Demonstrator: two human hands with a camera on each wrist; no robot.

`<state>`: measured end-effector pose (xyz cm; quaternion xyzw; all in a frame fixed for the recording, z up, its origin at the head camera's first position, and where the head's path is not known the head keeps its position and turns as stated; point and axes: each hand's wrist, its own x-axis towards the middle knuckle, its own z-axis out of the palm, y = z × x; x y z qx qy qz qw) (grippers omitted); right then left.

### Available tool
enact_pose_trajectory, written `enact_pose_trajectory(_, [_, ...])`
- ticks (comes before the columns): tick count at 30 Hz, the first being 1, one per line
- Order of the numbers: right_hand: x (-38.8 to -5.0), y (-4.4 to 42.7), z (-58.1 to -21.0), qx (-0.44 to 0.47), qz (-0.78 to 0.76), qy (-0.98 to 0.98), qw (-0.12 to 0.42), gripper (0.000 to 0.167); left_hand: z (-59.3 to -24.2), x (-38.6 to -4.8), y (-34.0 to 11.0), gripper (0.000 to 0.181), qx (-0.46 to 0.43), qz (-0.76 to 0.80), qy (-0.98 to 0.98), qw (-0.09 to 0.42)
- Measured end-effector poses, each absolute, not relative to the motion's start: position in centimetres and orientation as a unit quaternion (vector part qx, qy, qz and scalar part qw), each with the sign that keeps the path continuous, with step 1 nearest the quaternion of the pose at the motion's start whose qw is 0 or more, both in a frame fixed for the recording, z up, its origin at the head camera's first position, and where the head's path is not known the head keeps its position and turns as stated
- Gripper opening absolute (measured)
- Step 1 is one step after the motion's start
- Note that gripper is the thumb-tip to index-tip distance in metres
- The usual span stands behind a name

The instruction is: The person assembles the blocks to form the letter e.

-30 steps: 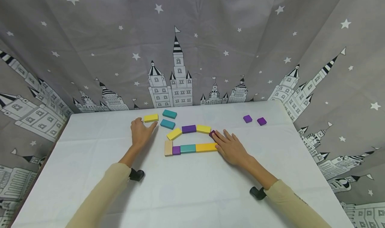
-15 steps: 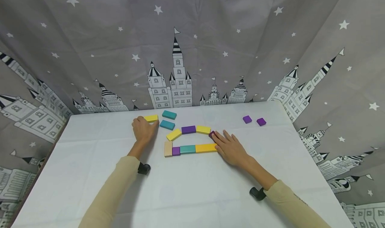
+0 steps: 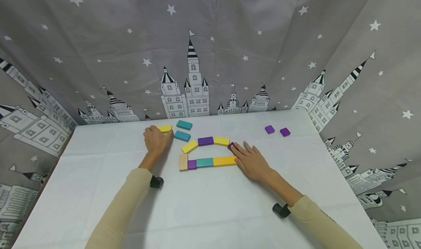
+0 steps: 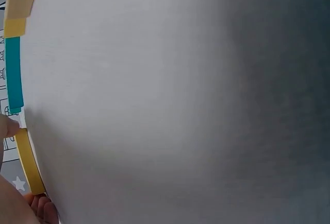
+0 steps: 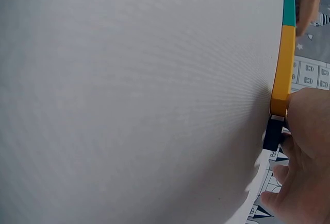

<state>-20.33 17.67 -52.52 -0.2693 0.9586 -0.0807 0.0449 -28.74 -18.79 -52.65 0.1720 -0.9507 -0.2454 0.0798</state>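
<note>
At the back left, my left hand (image 3: 157,141) grips a yellow block (image 3: 164,129) by its two ends, thumb at one end and fingers at the other, as the left wrist view shows. My right hand (image 3: 252,163) lies with fingers spread over the right end of a block outline. Its fingertips touch a dark purple block (image 3: 231,146), partly hidden. The outline's top has a yellow block (image 3: 189,146), a purple block (image 3: 205,141) and another yellow block (image 3: 222,141). Along its bottom run a tan block (image 3: 183,162), a small purple block (image 3: 192,164), a teal block (image 3: 205,163) and an orange block (image 3: 225,161).
Two loose blocks, a teal block (image 3: 184,125) and a blue block (image 3: 182,136), lie right of my left hand. Two small purple blocks (image 3: 269,129) lie at the back right. A grey castle-print curtain (image 3: 250,30) hangs behind the white table (image 3: 204,209).
My left hand has moved in slightly to the right and closed on the yellow block, which stays about where it was. The right hand has stayed in place.
</note>
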Motion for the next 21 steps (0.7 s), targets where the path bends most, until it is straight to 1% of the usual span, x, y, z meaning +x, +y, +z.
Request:
enact_pose_trajectory(6, [-20.4,17.7,-52.4,-0.269,-0.078,0.959,0.043,0.055,-52.2,-28.4,-19.3,0.075,0.172,-0.284,-0.941,0.059])
enact_pose_trajectory(11, [-20.5,17.7,-52.3,-0.267,-0.086,0.959,0.035,0.054,-52.1,-28.0,-20.2,0.075,0.157,-0.311,-0.935,0.058])
enact_pose_trajectory(16, [-20.4,17.6,-52.3,-0.268,-0.088,0.959,0.036,0.054,-52.2,-26.9,-21.1,0.077,0.119,-0.338,-0.932,0.047])
enact_pose_trajectory(21, [-20.3,17.6,-52.5,-0.269,-0.086,0.959,0.04,0.055,-51.8,-25.0,-21.6,0.078,0.073,-0.355,-0.931,0.032])
